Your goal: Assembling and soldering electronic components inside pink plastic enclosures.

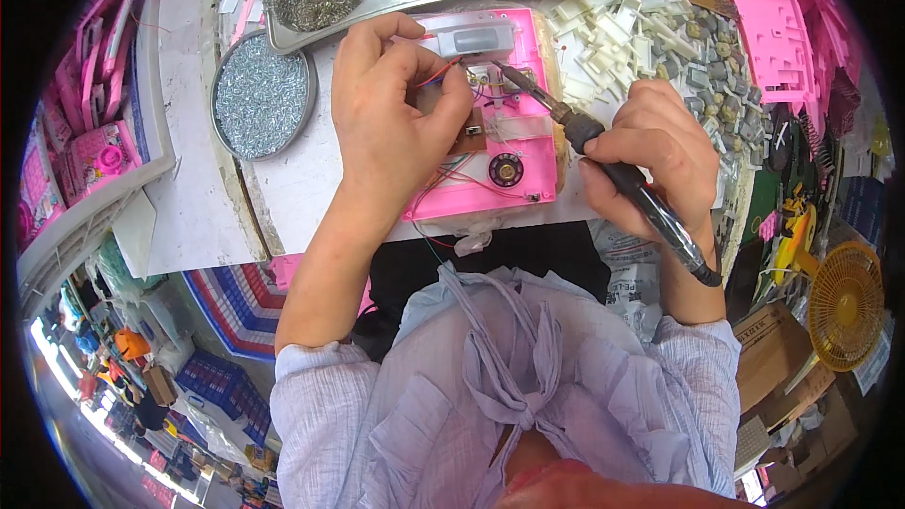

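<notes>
My right hand is wrapped around a soldering iron with a black handle. Its metal tip points left and down onto the wiring in an open pink plastic casing. Bent over the casing's left side, my left hand pinches a thin red wire between thumb and finger. Its upper fingers lie by a grey-white part with an oval window at the casing's top. Inside the casing sit a small brown circuit board, partly behind my thumb, and a round black speaker.
A round tin of small screws stands left; a metal tray with springs lies behind. White plastic parts and grey blocks pile up at right. Pink casings stack beyond them. A yellow fan stands lower right.
</notes>
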A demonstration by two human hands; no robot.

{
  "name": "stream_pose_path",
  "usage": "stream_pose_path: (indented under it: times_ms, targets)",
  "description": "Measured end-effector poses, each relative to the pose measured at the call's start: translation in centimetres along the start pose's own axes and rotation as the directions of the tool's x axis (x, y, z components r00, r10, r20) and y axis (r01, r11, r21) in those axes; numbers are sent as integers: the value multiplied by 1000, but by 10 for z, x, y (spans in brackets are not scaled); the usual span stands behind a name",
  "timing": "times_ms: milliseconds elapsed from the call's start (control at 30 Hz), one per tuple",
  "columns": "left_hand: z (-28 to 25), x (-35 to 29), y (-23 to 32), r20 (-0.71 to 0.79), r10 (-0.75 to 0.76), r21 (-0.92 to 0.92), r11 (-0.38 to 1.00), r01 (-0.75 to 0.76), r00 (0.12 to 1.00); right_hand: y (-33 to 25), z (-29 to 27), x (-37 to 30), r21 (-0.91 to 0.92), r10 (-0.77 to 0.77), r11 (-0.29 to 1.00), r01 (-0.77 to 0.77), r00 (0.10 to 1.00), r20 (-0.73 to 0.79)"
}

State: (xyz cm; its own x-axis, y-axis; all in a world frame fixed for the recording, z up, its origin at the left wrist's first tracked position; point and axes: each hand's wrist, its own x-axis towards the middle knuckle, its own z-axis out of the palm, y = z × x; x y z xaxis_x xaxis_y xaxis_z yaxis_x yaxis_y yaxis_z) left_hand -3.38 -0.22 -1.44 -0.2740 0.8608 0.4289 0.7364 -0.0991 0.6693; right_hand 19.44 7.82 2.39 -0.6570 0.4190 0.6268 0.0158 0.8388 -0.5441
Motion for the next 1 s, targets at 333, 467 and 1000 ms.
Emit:
stream_pose_path:
  times_ms: [333, 467, 1000]
  targets:
    - [0, -1, -3, -2, 31, 17, 999, -31, 1000, -1, -1, 1, 5, 12, 1000, -12, 1000, 7]
    - [-2, -1, 3, -35, -5, -31, 1000, 4, 999, 0, 1, 0, -2, 1, 1000, -1, 999, -34]
    - [-19, -8, 32, 401, 356, -32, 926, -376, 844, -7, -32, -34, 89, 177, 982, -166, 975, -135]
